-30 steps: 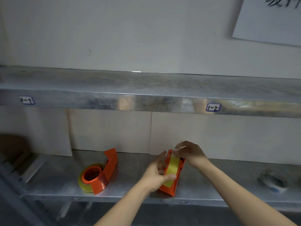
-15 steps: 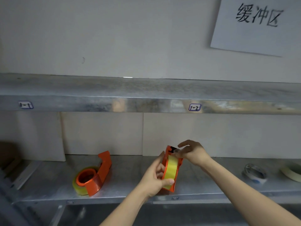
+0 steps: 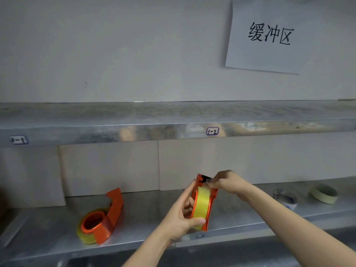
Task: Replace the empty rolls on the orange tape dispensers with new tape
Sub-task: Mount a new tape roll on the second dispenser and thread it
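The left hand (image 3: 181, 214) grips an orange tape dispenser (image 3: 211, 201) from its left side, thumb curled across the near lower edge and fingers wrapped behind, holding it upright over the near edge of the lower shelf (image 3: 150, 214). A yellow tape roll (image 3: 201, 205) sits in this dispenser, its band facing the camera. The right hand (image 3: 229, 183) is at the dispenser's top end, fingertips pinched together by the black cutter part; whether they hold the tape's loose end is too small to tell. To the left, well apart, a second orange dispenser (image 3: 112, 212) lies on the lower shelf with a yellowish roll (image 3: 86, 237) on its hub. Far to the right on the same shelf lie a blue-and-white roll (image 3: 285, 197) and, just beside it, a pale cream roll (image 3: 324, 193). The upper shelf (image 3: 134, 116) carries small labels (image 3: 212, 131) on its front edge, and a paper sign (image 3: 269, 54) with handwritten characters hangs on the wall above.
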`<state>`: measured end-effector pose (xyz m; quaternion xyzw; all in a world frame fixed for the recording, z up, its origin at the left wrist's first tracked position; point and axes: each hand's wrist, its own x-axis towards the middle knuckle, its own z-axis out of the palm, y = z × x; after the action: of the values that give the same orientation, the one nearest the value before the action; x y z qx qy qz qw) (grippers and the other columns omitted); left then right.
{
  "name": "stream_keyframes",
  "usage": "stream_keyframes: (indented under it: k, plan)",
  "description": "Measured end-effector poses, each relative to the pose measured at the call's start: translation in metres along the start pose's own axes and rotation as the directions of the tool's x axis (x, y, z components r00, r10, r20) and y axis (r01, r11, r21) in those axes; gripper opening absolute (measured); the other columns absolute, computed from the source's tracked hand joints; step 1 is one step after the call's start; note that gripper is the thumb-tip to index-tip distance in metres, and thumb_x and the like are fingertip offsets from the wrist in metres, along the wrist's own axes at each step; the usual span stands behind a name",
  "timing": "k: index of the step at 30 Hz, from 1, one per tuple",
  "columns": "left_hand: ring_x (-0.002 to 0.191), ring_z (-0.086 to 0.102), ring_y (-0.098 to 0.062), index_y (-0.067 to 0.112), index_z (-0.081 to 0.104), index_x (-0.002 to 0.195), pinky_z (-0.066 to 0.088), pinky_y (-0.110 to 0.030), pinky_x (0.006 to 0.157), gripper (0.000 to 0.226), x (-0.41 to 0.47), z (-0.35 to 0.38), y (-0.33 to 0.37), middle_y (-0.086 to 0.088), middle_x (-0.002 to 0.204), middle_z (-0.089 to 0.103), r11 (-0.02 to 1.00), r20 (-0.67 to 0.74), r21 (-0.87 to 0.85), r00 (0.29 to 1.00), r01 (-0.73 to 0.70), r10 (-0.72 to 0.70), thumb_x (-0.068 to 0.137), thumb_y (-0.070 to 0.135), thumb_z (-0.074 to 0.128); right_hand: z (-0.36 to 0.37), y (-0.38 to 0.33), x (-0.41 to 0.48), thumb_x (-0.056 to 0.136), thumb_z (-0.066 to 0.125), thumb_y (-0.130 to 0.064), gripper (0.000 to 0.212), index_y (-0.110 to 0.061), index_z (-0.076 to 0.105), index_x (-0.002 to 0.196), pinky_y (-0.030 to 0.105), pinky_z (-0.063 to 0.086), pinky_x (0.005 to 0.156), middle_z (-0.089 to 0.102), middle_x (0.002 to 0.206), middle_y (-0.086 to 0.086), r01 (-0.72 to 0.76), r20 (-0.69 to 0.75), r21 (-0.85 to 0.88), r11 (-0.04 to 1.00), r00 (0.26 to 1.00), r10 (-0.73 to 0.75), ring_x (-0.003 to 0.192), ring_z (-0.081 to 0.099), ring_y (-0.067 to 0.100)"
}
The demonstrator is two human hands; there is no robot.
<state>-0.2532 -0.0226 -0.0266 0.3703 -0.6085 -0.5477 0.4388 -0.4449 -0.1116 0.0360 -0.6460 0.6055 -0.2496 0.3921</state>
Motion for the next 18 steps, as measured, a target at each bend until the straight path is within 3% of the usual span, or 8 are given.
stream_keyframes:
  k: [2, 5, 9, 12, 18]
  plan:
    - [0.089, 0.065, -0.006, 0.05, 0.027, 0.14, 0.052, -0.031, 0.092, 0.095, -0.001, 0.001, 0.003, 0.016, 0.085, 0.06, 1.0, 0.017, 0.023, 1.0, 0.0, -0.001, 0.076, 0.003, 0.078, -0.001, -0.002, -0.004, 0.079, 0.07, -0.014, 0.009, -0.014, 0.063, 0.074, 0.022, 0.044, 0.064, 0.064, 0.079, -0.001, 0.015, 0.02, -0.014, 1.0, 1.0, -0.014, 0.075, 0.057, 0.01]
    - [0.088, 0.064, -0.008, 0.046, 0.027, 0.143, 0.048, -0.042, 0.102, 0.095, -0.001, -0.001, 0.005, 0.011, 0.085, 0.056, 0.999, 0.033, 0.049, 0.999, -0.003, 0.001, 0.076, 0.004, 0.079, -0.002, -0.002, -0.007, 0.08, 0.07, -0.012, 0.011, -0.011, 0.06, 0.074, 0.021, 0.041, 0.061, 0.061, 0.075, 0.0, 0.057, 0.013, 0.015, 0.998, 0.998, -0.058, 0.07, 0.054, 0.01]
    - [0.091, 0.062, -0.015, 0.044, 0.025, 0.146, 0.055, -0.039, 0.092, 0.097, -0.002, -0.001, 0.004, -0.004, 0.093, 0.051, 0.999, 0.051, 0.03, 0.998, 0.026, -0.028, 0.076, 0.004, 0.078, 0.0, -0.004, -0.01, 0.081, 0.07, -0.014, 0.012, -0.012, 0.059, 0.076, 0.02, 0.041, 0.057, 0.06, 0.077, 0.001, 0.108, -0.012, 0.074, 0.991, 0.994, -0.107, 0.07, 0.054, 0.012]
    - [0.091, 0.062, -0.012, 0.043, 0.024, 0.147, 0.055, -0.034, 0.087, 0.097, -0.003, 0.003, 0.004, -0.002, 0.094, 0.049, 1.0, 0.051, 0.012, 0.999, 0.018, -0.019, 0.075, 0.008, 0.079, 0.003, 0.001, -0.01, 0.08, 0.071, -0.012, 0.014, -0.014, 0.059, 0.072, 0.021, 0.039, 0.06, 0.059, 0.074, -0.003, 0.125, 0.005, 0.091, 0.988, 0.992, -0.126, 0.072, 0.052, 0.012]
    - [0.098, 0.066, -0.01, 0.053, 0.03, 0.138, 0.052, -0.043, 0.099, 0.09, -0.007, 0.005, 0.0, 0.012, 0.094, 0.06, 1.0, 0.049, 0.002, 0.999, 0.015, -0.016, 0.076, 0.009, 0.079, -0.001, 0.009, -0.015, 0.081, 0.07, -0.011, 0.014, -0.012, 0.058, 0.072, 0.015, 0.038, 0.058, 0.058, 0.073, -0.004, 0.097, 0.023, 0.087, 0.991, 0.995, -0.099, 0.07, 0.052, 0.009]
